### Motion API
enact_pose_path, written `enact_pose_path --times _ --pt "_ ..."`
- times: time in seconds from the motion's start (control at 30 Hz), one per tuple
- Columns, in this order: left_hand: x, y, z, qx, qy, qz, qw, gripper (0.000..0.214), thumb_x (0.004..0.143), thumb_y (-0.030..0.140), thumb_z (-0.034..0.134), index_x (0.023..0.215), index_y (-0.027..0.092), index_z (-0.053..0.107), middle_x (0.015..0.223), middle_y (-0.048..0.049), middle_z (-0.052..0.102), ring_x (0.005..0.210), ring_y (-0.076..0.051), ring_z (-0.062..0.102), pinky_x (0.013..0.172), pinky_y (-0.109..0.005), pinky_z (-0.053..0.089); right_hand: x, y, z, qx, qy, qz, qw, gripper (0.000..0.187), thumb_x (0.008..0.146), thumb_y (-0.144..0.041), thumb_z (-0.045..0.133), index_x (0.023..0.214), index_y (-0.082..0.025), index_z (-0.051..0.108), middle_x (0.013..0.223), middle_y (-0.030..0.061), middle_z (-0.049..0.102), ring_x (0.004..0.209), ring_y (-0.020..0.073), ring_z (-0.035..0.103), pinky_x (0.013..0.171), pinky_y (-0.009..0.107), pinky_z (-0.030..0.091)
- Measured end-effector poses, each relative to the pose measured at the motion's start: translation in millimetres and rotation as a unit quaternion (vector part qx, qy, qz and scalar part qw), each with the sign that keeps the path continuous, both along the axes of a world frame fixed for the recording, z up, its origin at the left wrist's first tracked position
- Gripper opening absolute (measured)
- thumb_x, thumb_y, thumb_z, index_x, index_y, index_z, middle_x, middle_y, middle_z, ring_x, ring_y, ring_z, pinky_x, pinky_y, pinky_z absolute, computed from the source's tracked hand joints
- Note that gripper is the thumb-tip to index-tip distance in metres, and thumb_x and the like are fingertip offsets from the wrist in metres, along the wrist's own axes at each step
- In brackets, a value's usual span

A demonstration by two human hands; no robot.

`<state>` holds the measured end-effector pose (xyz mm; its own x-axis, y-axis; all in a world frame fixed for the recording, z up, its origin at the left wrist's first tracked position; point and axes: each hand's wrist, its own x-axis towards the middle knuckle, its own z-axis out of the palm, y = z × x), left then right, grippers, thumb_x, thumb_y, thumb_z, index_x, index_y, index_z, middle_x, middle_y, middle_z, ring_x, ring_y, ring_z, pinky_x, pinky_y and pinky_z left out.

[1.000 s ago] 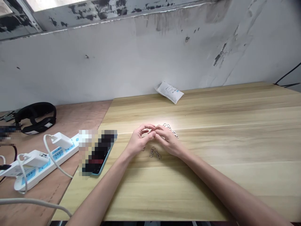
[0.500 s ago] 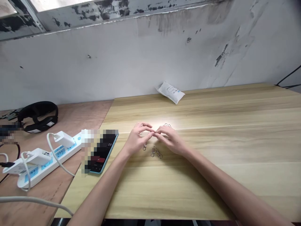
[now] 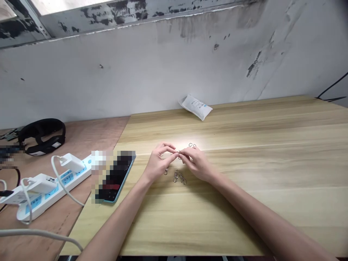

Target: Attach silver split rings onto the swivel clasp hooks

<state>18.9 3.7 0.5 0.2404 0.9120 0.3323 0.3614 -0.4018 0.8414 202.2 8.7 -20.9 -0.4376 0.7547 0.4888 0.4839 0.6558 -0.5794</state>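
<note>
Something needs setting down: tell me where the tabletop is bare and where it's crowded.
Bare: tabletop right of the right hand, and between the white packet and metal clasps. Crowded: among those clasps around that hand and the left hand, and at the phone farther left.

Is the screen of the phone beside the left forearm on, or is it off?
On: the phone shows a red patch and small pale marks on its dark display. Pixelation hides much of the rest.

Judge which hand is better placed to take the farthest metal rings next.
Probably the right hand: the rings show just past its knuckles, while the left hand is farther off. Both seem to hold a small metal piece.
</note>
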Motion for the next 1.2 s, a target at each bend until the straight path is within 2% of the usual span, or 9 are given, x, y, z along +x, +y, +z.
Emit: enact_pose_path --times 0.2,0.4,0.53,0.63,0.7,0.8,1.0,1.2 --pt "-4 1 0.6 -0.029 -0.015 -0.019 0.999 0.013 0.080 0.034 0.073 0.077 0.021 0.072 0.097 -0.0054 0.065 0.100 -0.021 0.061 0.096 -0.039 0.045 1 1 0.2 -0.034 0.001 0.039 0.999 0.031 0.101 -0.029 0.034 0.080 -0.019 0.056 0.070 0.0000 0.058 0.061 0.0133 0.045 0.069 0.029 0.035" --pt "-4 0 2.5 0.006 -0.001 -0.019 1.000 0.013 0.080 0.035 0.072 0.078 0.022 0.072 0.092 -0.0053 0.066 0.096 -0.021 0.063 0.093 -0.039 0.047 3 -1 8.2 -0.118 0.080 0.063 0.988 0.033 0.099 -0.035 0.039 0.076 -0.019 0.056 0.070 0.0012 0.054 0.067 0.0145 0.048 0.063 0.027 0.038" --pt "-6 1 1.0 -0.037 -0.036 -0.068 0.996 0.014 0.081 0.035 0.071 0.080 0.021 0.072 0.096 -0.0063 0.068 0.097 -0.021 0.064 0.091 -0.037 0.050 7 -4 14.7 -0.216 0.107 0.105 0.965 0.036 0.099 -0.040 0.040 0.077 -0.019 0.057 0.066 -0.0016 0.046 0.062 0.0124 0.041 0.057 0.025 0.033" --pt "-7 2 -2.2 -0.092 -0.071 -0.074 0.990 0.018 0.078 0.034 0.074 0.091 0.021 0.070 0.099 -0.0060 0.068 0.098 -0.020 0.064 0.088 -0.035 0.052 10 -4 15.7 -0.262 0.126 0.146 0.946 0.037 0.099 -0.042 0.040 0.075 -0.018 0.055 0.065 -0.0031 0.041 0.059 0.0112 0.037 0.056 0.024 0.030" --pt "-6 2 -3.6 -0.130 -0.088 -0.096 0.983 0.024 0.078 0.034 0.074 0.098 0.021 0.070 0.101 -0.0066 0.068 0.095 -0.020 0.065 0.081 -0.033 0.054 11 -3 14.8 -0.274 0.134 0.164 0.938 0.037 0.098 -0.042 0.041 0.074 -0.018 0.054 0.066 -0.0029 0.042 0.060 0.0108 0.038 0.056 0.024 0.030" --pt "-6 2 -3.4 -0.144 -0.097 -0.123 0.977 0.020 0.079 0.034 0.072 0.092 0.019 0.071 0.100 -0.0070 0.067 0.086 -0.018 0.067 0.075 -0.032 0.054 11 -1 12.0 -0.288 0.133 0.174 0.932 0.038 0.098 -0.044 0.043 0.072 -0.017 0.055 0.067 -0.0022 0.045 0.059 0.0104 0.038 0.055 0.024 0.029" --pt "-8 4 -5.2 -0.138 -0.110 -0.122 0.977 0.019 0.075 0.034 0.076 0.078 0.018 0.067 0.094 -0.0048 0.066 0.090 -0.018 0.064 0.086 -0.034 0.051 10 2 9.0 -0.309 0.145 0.172 0.924 0.041 0.095 -0.047 0.048 0.069 -0.017 0.058 0.062 -0.0025 0.047 0.057 0.0106 0.040 0.056 0.025 0.030" --pt "-9 4 -3.6 -0.106 -0.124 -0.101 0.982 0.020 0.077 0.035 0.075 0.077 0.017 0.065 0.092 -0.0053 0.065 0.093 -0.019 0.061 0.088 -0.035 0.049 10 0 15.9 -0.330 0.180 0.182 0.909 0.040 0.094 -0.050 0.050 0.074 -0.017 0.061 0.066 -0.0008 0.052 0.059 0.0110 0.044 0.059 0.026 0.035"
